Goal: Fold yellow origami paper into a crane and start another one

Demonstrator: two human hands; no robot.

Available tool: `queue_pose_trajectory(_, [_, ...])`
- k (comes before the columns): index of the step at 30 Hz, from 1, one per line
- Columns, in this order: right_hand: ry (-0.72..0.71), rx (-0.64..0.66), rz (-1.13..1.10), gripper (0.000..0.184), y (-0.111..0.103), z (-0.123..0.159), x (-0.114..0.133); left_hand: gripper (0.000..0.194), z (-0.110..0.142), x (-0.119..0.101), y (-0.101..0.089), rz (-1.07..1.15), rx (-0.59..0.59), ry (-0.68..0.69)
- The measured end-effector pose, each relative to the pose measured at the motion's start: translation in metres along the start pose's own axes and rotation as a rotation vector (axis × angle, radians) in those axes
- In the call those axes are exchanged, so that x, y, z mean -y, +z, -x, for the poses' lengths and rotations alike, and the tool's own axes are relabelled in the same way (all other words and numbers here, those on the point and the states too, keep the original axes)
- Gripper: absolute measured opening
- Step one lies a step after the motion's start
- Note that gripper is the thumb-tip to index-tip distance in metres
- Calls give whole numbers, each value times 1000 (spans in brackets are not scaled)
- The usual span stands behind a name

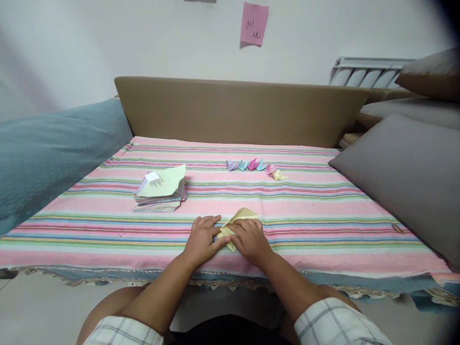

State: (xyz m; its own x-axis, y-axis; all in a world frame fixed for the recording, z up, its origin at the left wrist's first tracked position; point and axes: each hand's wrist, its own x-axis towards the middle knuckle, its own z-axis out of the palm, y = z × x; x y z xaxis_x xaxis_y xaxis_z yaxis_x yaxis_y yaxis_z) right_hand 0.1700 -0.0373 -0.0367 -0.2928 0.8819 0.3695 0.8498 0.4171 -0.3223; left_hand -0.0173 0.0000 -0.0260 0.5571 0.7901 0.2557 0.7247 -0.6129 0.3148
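Note:
A partly folded yellow origami paper (243, 213) lies on the striped cloth, between and under my hands. My left hand (204, 238) rests at its left side, with the thumb and a fingertip on the paper and the other fingers reaching over the cloth. From the right, my right hand (251, 238) presses down on the paper with bent fingers and covers part of it. The thumb of my left hand is close to my right hand at the paper's lower part. Some folds are hidden beneath the fingers.
A stack of coloured paper (160, 199) stands at left, with a white plug-like block (154, 178) on top. Several small folded paper pieces (252, 165) form a row farther back. A grey cushion (402, 177) leans at right, and a blue-covered cushion (64, 148) is at left.

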Motion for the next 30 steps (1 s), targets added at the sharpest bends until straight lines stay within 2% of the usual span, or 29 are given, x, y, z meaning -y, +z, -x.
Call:
queue_pose_trajectory(5, [-5,-37,24,28,4,0,2,39,-3,0,7,2,-76,-67])
queue_pose_trajectory(9, [-40,-77,7,25,2,1,0,35,-3,-1,11,-22,-59,-84])
queue_pose_trajectory(11, [-22,-160,-32,24,0,1,-5,33,-3,-2,11,-28,-44,-91])
queue_pose_trajectory(14, [182,-415,-105,29,-1,0,-17,28,-4,-2,9,-32,-22,-98])
queue_pose_trajectory(16, [344,-503,-229,45,0,0,-26,26,-5,-3,8,-38,-15,-104])
queue_pose_trajectory(19, [484,-376,-574,69,4,-1,-34,27,-6,-3,7,-46,-11,-113])
queue_pose_trajectory(22, [553,-270,-796,75,4,-3,-34,28,-6,-3,6,-49,-10,-109])
queue_pose_trajectory(26, [582,-270,-823,57,0,-7,-28,24,-6,-3,6,-37,-22,-99])
queue_pose_trajectory(30, [505,-245,-737,29,-1,-7,-25,24,-7,-3,7,-16,-44,-104])
